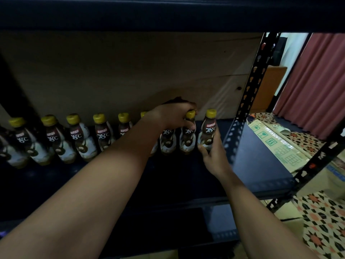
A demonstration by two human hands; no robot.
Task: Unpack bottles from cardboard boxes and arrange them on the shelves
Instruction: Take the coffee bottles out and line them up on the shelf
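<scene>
the right hand (pixel 212 156) grips the base of the end bottle (pixel 208 130), which stands upright on the dark shelf (pixel 261 165) at the right end of the row. just beside it, the left hand (pixel 173 114) closes over the neck of the second bottle (pixel 187 135), fingers around its yellow cap. more bottles (pixel 78 139) line up to the left along the back. past the shelf post, a flattened cardboard box (pixel 280 143) lies on the patterned floor.
</scene>
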